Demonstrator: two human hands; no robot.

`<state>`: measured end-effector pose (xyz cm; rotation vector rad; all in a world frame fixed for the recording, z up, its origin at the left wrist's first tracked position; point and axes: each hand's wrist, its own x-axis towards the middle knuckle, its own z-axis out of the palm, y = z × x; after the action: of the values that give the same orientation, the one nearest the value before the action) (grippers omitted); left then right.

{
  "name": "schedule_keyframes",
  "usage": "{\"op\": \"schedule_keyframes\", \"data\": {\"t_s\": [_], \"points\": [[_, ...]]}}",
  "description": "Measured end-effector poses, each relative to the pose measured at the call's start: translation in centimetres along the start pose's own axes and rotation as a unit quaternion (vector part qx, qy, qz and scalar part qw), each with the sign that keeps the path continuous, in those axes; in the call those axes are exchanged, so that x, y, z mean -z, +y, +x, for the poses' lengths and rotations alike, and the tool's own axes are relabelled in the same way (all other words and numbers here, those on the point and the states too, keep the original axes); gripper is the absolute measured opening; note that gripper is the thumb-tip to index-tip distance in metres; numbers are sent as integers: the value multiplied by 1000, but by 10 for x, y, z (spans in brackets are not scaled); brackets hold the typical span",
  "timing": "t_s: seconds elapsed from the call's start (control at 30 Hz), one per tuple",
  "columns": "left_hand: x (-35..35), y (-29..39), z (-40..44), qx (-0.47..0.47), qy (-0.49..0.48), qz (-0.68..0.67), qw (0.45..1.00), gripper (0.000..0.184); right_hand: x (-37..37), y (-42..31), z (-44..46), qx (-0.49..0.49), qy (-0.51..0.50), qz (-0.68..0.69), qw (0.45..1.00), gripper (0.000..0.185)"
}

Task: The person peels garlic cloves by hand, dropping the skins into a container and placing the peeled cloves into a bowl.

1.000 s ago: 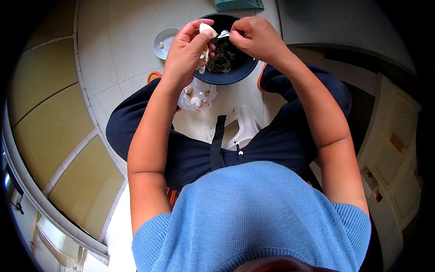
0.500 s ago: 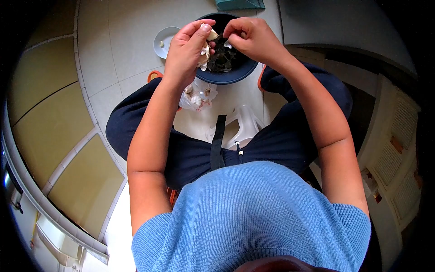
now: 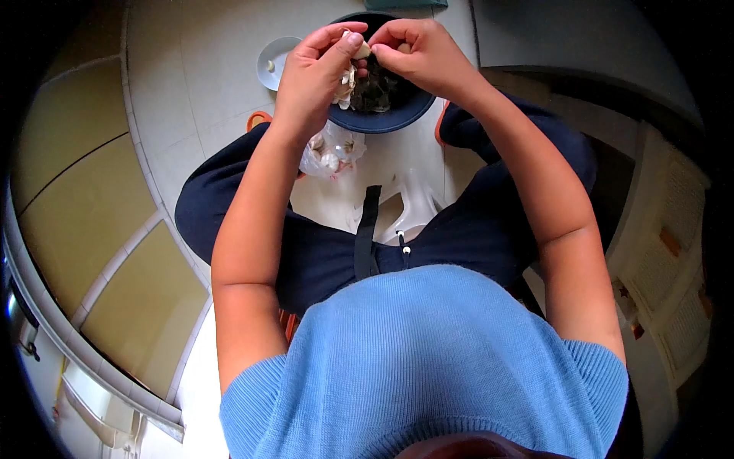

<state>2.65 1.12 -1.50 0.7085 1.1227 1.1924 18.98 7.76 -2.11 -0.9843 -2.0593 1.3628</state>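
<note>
Over the dark round bin, my left hand is closed on a pale garlic clove between thumb and fingers, with papery garlic skin hanging under its palm. My right hand is pinched, its fingertips touching the clove's right side; its curled fingers hide most of what it grips. Dark scraps and peelings lie inside the bin. A white bowl with one small clove stands left of the bin.
A clear plastic bag of garlic bulbs lies on the floor below the bin. Nearer to me is a white plastic stool. A teal object shows at the top edge. Tan cabinet panels line the left.
My right hand has come back to the clove from slightly to the right; the white skin piece at its fingertips is no longer visible. The whole view has shifted slightly.
</note>
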Motion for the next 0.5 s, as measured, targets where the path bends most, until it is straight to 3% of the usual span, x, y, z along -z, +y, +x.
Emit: {"op": "schedule_keyframes", "data": {"t_s": [0.07, 0.2, 0.3, 0.5], "points": [[2, -1, 0, 6, -2, -14, 1000, 27, -1, 1, 0, -28, -27, -3, 999, 16], [2, 1, -1, -11, -25, 21, 999, 26, -3, -1, 0, 10, -7, 5, 1000, 14], [4, 0, -1, -9, -42, 34, 999, 25, -1, -14, 3, -59, -23, 33, 997, 14], [2, 0, -3, 15, -44, 39, 998, 23, -3, -15, 1, 10, 3, -31, 999, 18]]}}
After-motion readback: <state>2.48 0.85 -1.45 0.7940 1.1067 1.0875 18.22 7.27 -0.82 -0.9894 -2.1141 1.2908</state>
